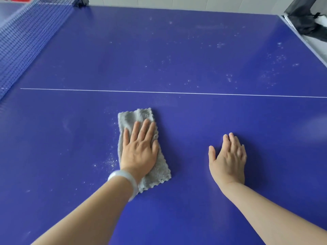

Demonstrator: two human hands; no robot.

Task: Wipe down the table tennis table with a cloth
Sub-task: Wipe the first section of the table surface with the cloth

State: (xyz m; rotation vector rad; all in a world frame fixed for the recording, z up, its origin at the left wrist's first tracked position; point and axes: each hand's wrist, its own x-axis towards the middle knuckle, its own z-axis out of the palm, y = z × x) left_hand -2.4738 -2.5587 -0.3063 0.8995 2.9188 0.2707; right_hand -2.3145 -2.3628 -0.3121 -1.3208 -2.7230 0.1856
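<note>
A folded grey cloth (136, 117) lies flat on the blue table tennis table (177, 59), just below its white centre line. My left hand (139, 149) presses on the cloth with straight fingers; a pale bangle circles that wrist. To the right, my right hand (228, 160) rests flat on the bare table top, apart from the cloth. White dust specks lie left of the cloth and across the far right part of the table.
The blue net (26, 43) runs along the left side. A black bag or cover (307, 20) sits off the table's far right corner. A pale wall stands beyond the far edge.
</note>
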